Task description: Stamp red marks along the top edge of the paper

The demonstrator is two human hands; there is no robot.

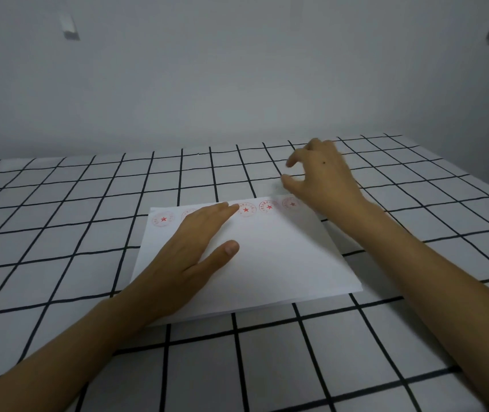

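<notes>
A white sheet of paper (276, 263), on top of a thin stack, lies on the checked tablecloth. Several round red marks with a star (246, 209) run along its far edge; one is partly under my fingers. My left hand (189, 254) rests flat on the sheet's left half, fingers together and pointing at the marks. My right hand (323, 173) hovers past the sheet's far right corner, fingers curled apart, holding nothing. It is slightly blurred. No stamp is in view.
The table carries a white cloth with a black grid (88, 221) and ends at a plain grey wall (237, 84). The table's right edge (475, 173) slants away at the far right.
</notes>
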